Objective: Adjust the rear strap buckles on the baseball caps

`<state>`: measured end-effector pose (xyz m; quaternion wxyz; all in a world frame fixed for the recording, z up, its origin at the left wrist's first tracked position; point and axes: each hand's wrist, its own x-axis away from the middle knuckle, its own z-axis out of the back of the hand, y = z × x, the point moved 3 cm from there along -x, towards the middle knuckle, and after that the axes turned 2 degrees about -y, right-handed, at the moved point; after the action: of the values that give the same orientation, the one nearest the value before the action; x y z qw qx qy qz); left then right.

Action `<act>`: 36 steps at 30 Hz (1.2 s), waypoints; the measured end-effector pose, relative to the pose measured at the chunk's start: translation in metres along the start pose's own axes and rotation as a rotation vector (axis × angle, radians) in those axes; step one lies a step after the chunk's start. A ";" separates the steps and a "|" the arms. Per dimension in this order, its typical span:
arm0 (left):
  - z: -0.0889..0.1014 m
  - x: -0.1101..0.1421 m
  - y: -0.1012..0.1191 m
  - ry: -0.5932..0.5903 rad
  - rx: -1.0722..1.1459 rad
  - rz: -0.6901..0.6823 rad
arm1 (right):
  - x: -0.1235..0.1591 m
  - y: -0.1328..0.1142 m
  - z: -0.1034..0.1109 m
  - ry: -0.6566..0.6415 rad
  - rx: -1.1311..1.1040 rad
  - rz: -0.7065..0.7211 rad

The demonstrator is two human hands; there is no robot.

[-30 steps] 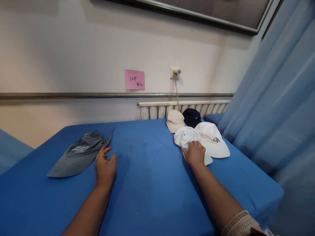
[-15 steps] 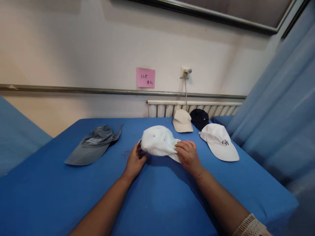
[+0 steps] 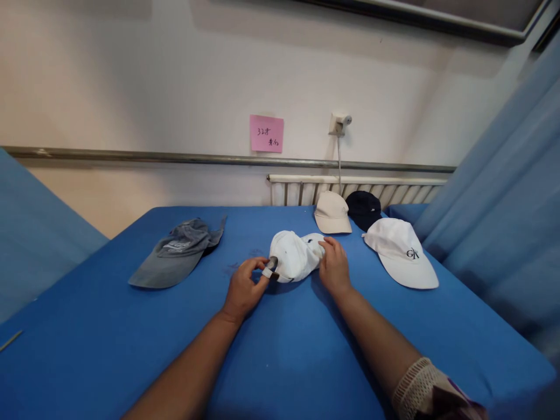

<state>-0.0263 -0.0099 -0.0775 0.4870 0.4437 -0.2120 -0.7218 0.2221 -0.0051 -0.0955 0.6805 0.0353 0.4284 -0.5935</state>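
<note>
A white baseball cap (image 3: 291, 256) with a small dark emblem is held between both hands over the middle of the blue-covered table (image 3: 280, 361). My left hand (image 3: 247, 286) pinches the strap at the back of the cap, beside its opening. On the cap's other end, my right hand (image 3: 335, 265) closes around the front, and its fingers hide most of the brim. To the left lies a grey baseball cap (image 3: 175, 254) with pale lettering, its brim toward the lower left.
Right of my hands sits a white cap (image 3: 400, 251) with dark letters. Behind it are a beige cap (image 3: 332, 213) and a navy cap (image 3: 364, 209), near the radiator (image 3: 301, 192). Blue curtains (image 3: 503, 192) hang at the right. A pink note (image 3: 266, 133) is on the wall.
The white cap has moved left from beside the lettered white cap to the table's middle and has turned. My left hand has come from near the grey cap and taken its strap.
</note>
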 end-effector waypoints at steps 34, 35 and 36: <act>-0.023 0.019 0.046 -0.200 -0.227 -0.338 | 0.040 -0.060 -0.016 -0.135 0.014 0.416; -0.024 0.019 0.045 -0.216 -0.212 -0.313 | 0.040 -0.059 -0.017 -0.131 0.018 0.400; -0.025 0.019 0.044 -0.234 -0.192 -0.289 | 0.040 -0.059 -0.017 -0.128 0.022 0.387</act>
<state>0.0153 -0.0428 -0.0657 0.3906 0.3343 -0.1316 -0.8476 0.1606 -0.0442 -0.1046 0.8070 0.0868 0.3630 -0.4576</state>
